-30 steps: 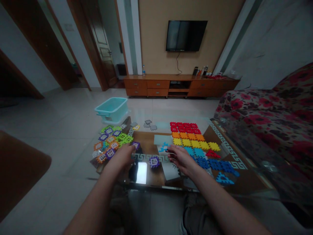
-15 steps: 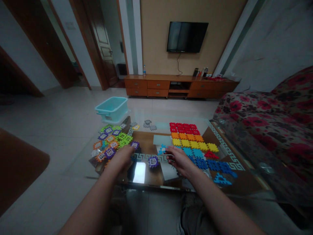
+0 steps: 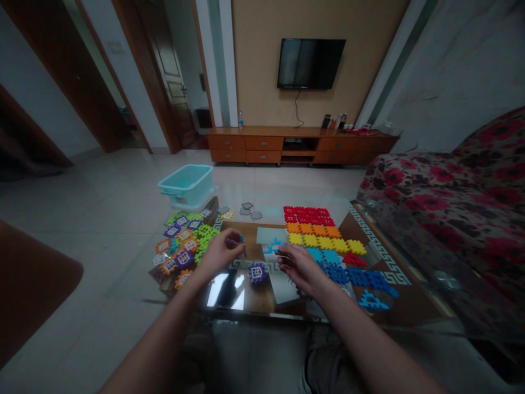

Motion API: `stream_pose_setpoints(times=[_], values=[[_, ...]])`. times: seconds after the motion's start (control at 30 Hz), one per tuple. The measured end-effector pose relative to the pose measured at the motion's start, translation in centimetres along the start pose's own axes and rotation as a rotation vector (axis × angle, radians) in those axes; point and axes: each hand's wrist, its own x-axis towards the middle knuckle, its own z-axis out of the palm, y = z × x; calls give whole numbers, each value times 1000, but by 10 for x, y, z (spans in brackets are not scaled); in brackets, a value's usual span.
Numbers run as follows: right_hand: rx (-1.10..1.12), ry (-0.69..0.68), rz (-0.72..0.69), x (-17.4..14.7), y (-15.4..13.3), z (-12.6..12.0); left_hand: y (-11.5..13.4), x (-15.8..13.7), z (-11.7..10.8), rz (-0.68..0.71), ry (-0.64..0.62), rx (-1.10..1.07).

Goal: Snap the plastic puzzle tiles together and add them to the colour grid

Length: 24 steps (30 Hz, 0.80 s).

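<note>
My left hand is closed on a purple interlocking tile, turned nearly edge-on with a bluish edge showing by the fingertips. Between the thumb and fingers of my right hand is a light-blue interlocking tile with an opening in it. Just below and between both hands, a purple tile with a white window pattern lies on the glass table. Rows of red, orange, yellow and blue tiles spread to the right, partly hidden by my right hand.
Mixed green, purple and orange tiles are heaped on the table's left. Several grey tiles lie at the far edge. A turquoise bin stands beyond the left corner. A floral sofa is on the right.
My left hand has lifted the purple tile and moved it slightly right and up, turning it edge-on. My right hand stays nearly in place, with the light-blue tile tilted a little differently.
</note>
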Motion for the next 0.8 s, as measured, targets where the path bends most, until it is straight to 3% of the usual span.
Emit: stream_pose_setpoints(times=[0.13,0.27,0.8], values=[[87,-16,-42,-1,-2,2,4,-1,20,-114,0,-472],[120,-27,-62,-1,-3,3,0,0,32,-171,29,-757],[92,-55,-8,-4,-2,6,6,-1,37,-209,25,-861]])
